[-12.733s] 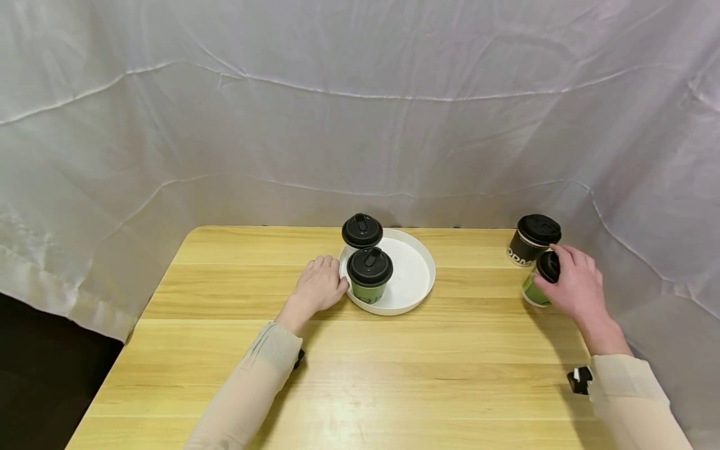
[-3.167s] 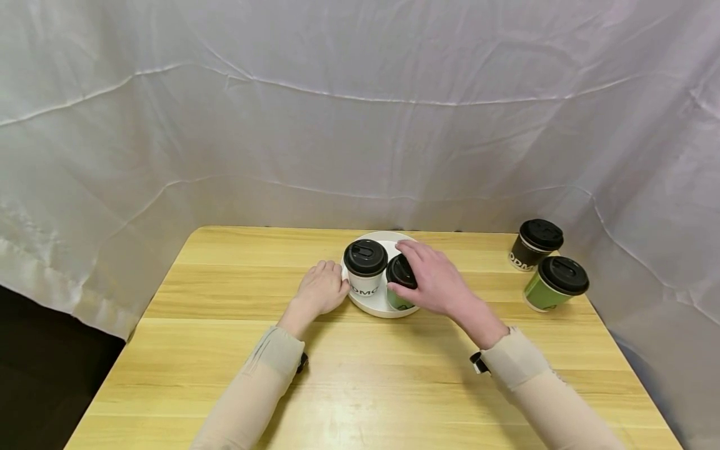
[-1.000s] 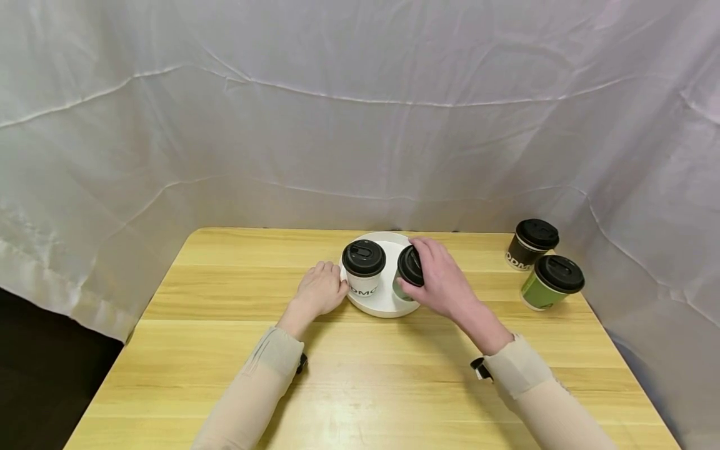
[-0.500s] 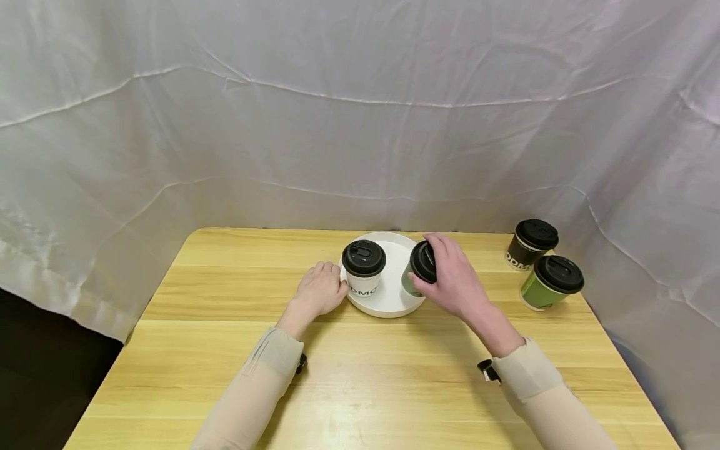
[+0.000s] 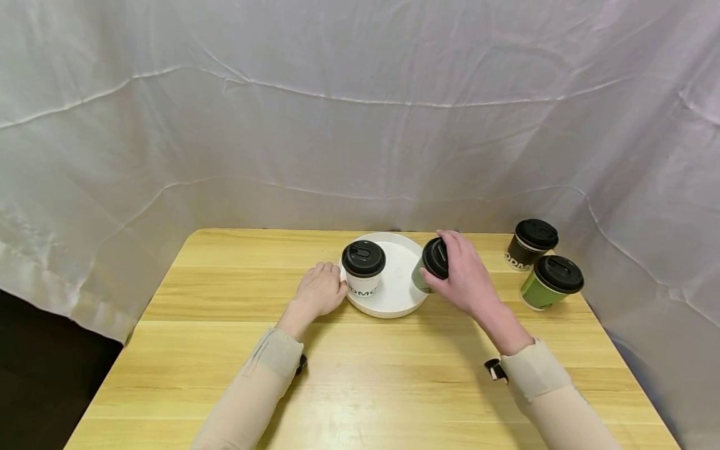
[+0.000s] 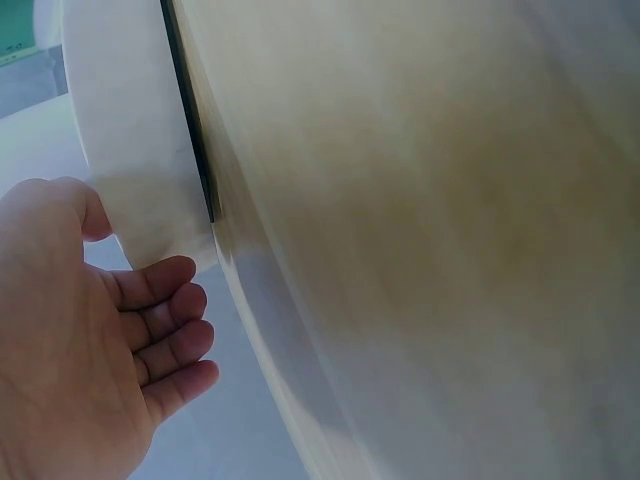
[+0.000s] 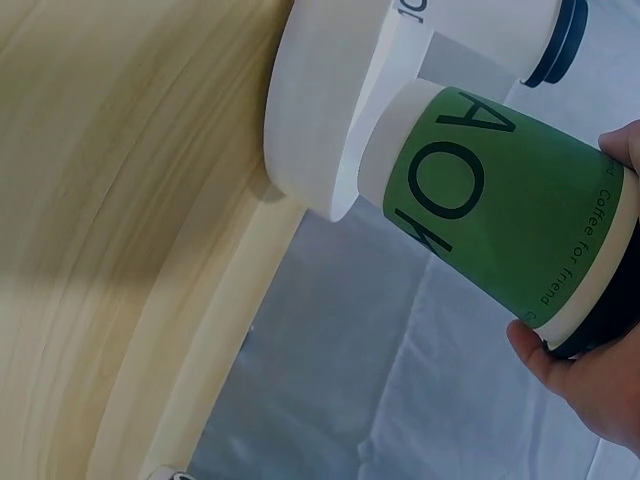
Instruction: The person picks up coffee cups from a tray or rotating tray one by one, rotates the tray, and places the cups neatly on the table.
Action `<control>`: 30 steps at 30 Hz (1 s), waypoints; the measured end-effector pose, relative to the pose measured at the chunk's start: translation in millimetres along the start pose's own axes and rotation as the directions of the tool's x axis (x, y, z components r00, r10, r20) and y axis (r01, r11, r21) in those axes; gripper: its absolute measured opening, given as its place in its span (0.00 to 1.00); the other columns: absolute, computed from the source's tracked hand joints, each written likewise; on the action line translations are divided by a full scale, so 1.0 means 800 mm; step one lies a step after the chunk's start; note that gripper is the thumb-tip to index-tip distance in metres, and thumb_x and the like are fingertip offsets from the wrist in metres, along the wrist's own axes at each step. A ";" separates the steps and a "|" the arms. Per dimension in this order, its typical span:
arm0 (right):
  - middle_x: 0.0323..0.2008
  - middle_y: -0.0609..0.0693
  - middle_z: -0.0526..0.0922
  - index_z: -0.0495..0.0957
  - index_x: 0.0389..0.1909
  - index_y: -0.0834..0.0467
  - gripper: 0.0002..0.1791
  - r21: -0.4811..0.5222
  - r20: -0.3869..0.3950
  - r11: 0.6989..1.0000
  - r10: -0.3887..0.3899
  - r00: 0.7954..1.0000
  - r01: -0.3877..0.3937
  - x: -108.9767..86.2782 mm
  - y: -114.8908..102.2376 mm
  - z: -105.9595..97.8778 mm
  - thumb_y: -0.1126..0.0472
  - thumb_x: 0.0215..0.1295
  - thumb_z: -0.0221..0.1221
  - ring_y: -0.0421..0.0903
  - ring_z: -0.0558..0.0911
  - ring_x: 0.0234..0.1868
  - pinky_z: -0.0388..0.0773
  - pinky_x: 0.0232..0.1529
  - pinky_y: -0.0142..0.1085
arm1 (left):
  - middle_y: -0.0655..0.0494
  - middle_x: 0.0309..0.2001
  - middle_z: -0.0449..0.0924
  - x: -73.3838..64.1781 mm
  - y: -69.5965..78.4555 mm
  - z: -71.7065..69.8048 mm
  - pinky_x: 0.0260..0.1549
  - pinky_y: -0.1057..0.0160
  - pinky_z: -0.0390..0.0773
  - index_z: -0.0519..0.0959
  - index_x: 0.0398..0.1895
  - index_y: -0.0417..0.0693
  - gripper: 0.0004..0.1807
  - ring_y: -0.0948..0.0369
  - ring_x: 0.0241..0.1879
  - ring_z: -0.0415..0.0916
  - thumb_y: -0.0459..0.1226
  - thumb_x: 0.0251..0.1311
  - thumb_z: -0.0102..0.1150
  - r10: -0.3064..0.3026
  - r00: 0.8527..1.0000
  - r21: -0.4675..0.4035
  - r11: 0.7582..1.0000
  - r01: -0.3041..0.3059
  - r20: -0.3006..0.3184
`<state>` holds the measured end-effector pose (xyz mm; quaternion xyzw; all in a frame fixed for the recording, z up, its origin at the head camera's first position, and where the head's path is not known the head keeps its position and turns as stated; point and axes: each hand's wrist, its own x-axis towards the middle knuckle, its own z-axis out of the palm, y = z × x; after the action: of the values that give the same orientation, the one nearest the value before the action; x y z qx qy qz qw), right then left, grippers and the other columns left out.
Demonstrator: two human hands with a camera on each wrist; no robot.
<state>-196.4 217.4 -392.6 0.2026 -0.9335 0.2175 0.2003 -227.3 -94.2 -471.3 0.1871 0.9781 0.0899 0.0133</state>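
Observation:
My left hand (image 5: pixel 320 290) holds the left rim of a round white tray (image 5: pixel 398 265); the left wrist view has the tray's wall (image 6: pixel 135 100) between thumb and curled fingers. On the tray's left side stands a white paper coffee cup (image 5: pixel 362 285) with a black lid, upright. My right hand (image 5: pixel 464 275) grips a green paper coffee cup (image 5: pixel 420 279) around its black lid (image 5: pixel 435 257). That cup overlaps the tray's right rim in the head view. Seen from the right wrist, its white base is close to the tray's rim, and dark lettering runs over its green sleeve (image 7: pixel 490 200).
At the back right of the wooden table (image 5: pixel 360 381) stand a black coffee cup (image 5: pixel 520 255) and, just in front of it, another green coffee cup (image 5: pixel 541 294), both black-lidded. Pale curtain cloth (image 5: pixel 360 125) hangs behind the table and along its sides.
Over the last second my right hand has carried the green cup rightward, from over the tray to its right rim. Much earlier, that hand was at the other green cup. The left hand stays put.

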 end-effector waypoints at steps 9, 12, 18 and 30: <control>0.67 0.71 0.68 0.63 0.72 0.70 0.47 0.003 0.003 0.998 0.066 0.998 -0.066 -0.001 0.017 -0.004 0.52 0.58 0.71 0.68 0.69 0.66 0.66 0.67 0.62 | 0.43 0.49 0.76 0.000 0.000 -0.002 0.55 0.51 0.74 0.75 0.54 0.34 0.24 0.48 0.53 0.72 0.46 0.75 0.41 0.000 1.000 0.001 1.000 0.000 0.000; 0.67 0.71 0.68 0.62 0.72 0.70 0.46 -0.003 0.008 0.997 0.082 0.997 -0.082 -0.002 0.023 -0.005 0.52 0.59 0.71 0.69 0.69 0.67 0.66 0.68 0.62 | 0.43 0.50 0.76 -0.001 0.000 -0.002 0.57 0.51 0.73 0.74 0.55 0.34 0.24 0.48 0.54 0.72 0.47 0.75 0.41 0.000 1.000 -0.002 1.000 0.000 0.002; 0.66 0.72 0.69 0.63 0.71 0.71 0.45 -0.008 -0.013 0.996 0.093 0.996 -0.093 -0.003 0.036 -0.006 0.54 0.59 0.71 0.69 0.69 0.66 0.66 0.67 0.63 | 0.43 0.50 0.76 -0.001 -0.001 -0.002 0.56 0.51 0.73 0.75 0.54 0.34 0.24 0.48 0.53 0.72 0.47 0.75 0.41 0.003 1.000 -0.002 1.000 -0.003 -0.001; 0.65 0.72 0.68 0.63 0.70 0.72 0.44 -0.020 -0.015 0.991 0.129 0.992 -0.129 0.002 0.056 -0.009 0.54 0.60 0.70 0.69 0.68 0.65 0.66 0.66 0.63 | 0.43 0.48 0.76 0.000 -0.001 -0.001 0.55 0.51 0.74 0.74 0.53 0.35 0.23 0.48 0.52 0.71 0.46 0.75 0.42 0.004 1.000 0.004 1.000 -0.004 -0.002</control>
<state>-216.8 257.2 -400.2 0.1382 -0.9456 0.2217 0.1941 -227.7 -94.9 -470.3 0.1889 0.9780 0.0878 0.0120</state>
